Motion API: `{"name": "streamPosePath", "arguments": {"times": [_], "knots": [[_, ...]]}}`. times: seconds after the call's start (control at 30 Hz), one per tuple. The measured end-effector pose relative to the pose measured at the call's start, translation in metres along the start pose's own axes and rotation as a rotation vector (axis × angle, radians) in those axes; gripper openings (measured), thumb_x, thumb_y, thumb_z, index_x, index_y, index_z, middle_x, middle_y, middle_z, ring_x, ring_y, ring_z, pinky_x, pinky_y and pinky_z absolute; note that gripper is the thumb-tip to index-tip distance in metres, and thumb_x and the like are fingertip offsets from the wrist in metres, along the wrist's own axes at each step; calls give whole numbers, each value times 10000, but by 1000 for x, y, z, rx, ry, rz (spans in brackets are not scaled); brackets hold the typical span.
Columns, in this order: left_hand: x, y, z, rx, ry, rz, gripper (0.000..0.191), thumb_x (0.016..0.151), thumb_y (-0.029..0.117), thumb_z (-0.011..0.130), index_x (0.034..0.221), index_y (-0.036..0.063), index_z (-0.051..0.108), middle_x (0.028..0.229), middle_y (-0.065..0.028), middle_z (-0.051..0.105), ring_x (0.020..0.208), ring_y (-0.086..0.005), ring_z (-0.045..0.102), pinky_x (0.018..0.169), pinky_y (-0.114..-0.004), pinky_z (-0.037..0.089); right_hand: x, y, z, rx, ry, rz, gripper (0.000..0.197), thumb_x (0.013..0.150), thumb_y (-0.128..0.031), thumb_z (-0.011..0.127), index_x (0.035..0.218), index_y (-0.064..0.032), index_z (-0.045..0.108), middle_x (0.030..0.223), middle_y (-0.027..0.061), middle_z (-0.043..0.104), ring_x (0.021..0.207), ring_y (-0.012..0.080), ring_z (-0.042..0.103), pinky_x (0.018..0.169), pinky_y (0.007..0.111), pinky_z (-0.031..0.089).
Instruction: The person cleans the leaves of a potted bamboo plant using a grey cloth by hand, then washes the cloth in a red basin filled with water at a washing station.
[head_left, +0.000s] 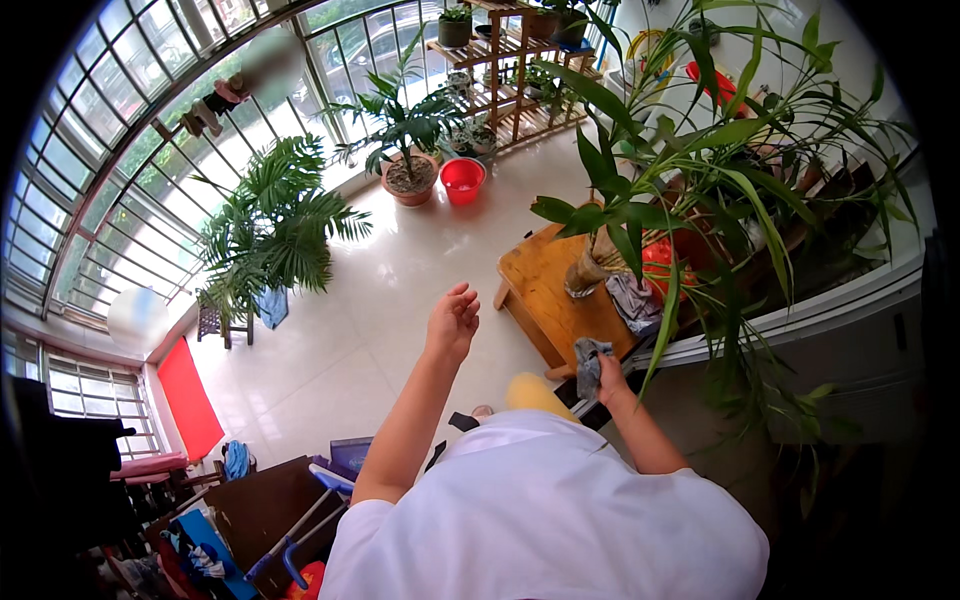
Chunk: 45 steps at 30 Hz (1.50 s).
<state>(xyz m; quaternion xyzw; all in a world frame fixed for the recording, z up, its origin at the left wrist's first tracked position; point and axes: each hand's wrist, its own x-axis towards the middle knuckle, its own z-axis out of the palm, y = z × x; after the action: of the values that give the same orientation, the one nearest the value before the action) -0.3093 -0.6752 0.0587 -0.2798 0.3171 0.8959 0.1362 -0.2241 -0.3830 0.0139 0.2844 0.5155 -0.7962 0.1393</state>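
Observation:
My right hand (612, 379) grips a crumpled grey cloth (589, 366) beside the near edge of a wooden stool (534, 262). Out over the tiled floor, my left hand (454, 322) is raised with its fingers loosely curled and nothing seen in it. On the stool stands a glass vase (583, 276) holding tall leafy stems (660, 217) that arch over my right arm. A bundled greyish cloth (634, 301) lies at the stool's right side, close to a red plastic bag (660, 261) partly hidden by leaves.
Ahead are a potted palm (409, 178), a red bucket (462, 181) and a wooden plant rack (504, 90). A bushy palm (277, 225) stands by the barred window at left. A sliding-door track (810, 307) runs to the right. Folded furniture (262, 495) and clothes crowd the lower left.

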Motion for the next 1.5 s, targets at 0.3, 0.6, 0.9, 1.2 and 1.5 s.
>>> {"name": "streamPosePath", "arguments": {"times": [0.3, 0.6, 0.9, 1.2, 1.5], "knots": [[70, 71, 76, 226, -359, -67, 226, 857, 132, 493, 1080, 95, 496, 881, 0, 606, 750, -90, 571, 648, -223, 433, 67, 31, 28, 165, 89, 41, 230, 886, -196, 453, 1001, -35, 569, 862, 81, 626, 751, 234, 631, 666, 373, 532], [163, 141, 126, 445, -484, -285, 213, 857, 109, 462, 1068, 96, 490, 864, 2, 596, 738, -92, 560, 638, -218, 428, 122, 44, 98, 276, 390, -35, 202, 846, -198, 475, 934, -71, 605, 840, 39, 630, 712, 176, 620, 661, 316, 504], [281, 176, 113, 309, -290, -514, 197, 857, 134, 516, 1052, 151, 535, 844, 30, 606, 738, -96, 563, 671, -231, 415, 152, 47, 156, 208, 634, -206, 178, 865, -107, 465, 981, -26, 573, 855, 35, 609, 751, 155, 599, 681, 302, 475], [364, 217, 131, 479, -434, -713, 201, 854, 113, 483, 1044, 150, 533, 852, 35, 601, 722, -95, 562, 664, -241, 415, 196, 43, 260, 368, 860, -150, 231, 905, -127, 380, 1026, -40, 556, 865, 39, 608, 743, 172, 590, 678, 306, 480], [422, 183, 194, 545, -527, -857, 211, 849, 97, 457, 1050, 127, 512, 816, 25, 578, 701, -101, 543, 637, -239, 409, 260, -33, 296, 489, 808, -349, 239, 922, -190, 398, 1043, -57, 556, 920, 45, 619, 822, 166, 609, 721, 312, 506]]}}
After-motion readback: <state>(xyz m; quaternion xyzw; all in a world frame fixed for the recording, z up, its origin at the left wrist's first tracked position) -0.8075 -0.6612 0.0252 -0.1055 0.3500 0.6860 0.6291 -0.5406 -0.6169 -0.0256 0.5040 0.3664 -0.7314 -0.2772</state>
